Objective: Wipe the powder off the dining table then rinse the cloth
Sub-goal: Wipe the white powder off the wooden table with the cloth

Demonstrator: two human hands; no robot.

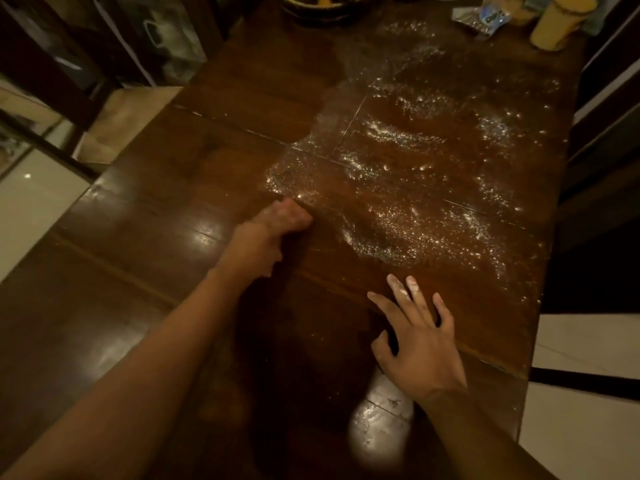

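White powder (408,188) lies scattered over the right half of the dark wooden dining table (145,216). My left hand (280,221) is curled into a fist at the near left edge of the powder, resting on the tabletop; I cannot see anything inside the fist. My right hand (419,337) lies flat on the table nearer to me, fingers spread, with powder on the fingertips. No cloth is clearly visible. A bright glare patch (377,420) shines on the wood beside my right forearm.
At the far right corner stand a yellow container (557,26) and a plastic packet (485,15). A dark bowl (322,8) sits at the far end. Chairs flank the table on the left (52,74) and right (606,133). Pale floor tiles (585,410) lie beyond the right edge.
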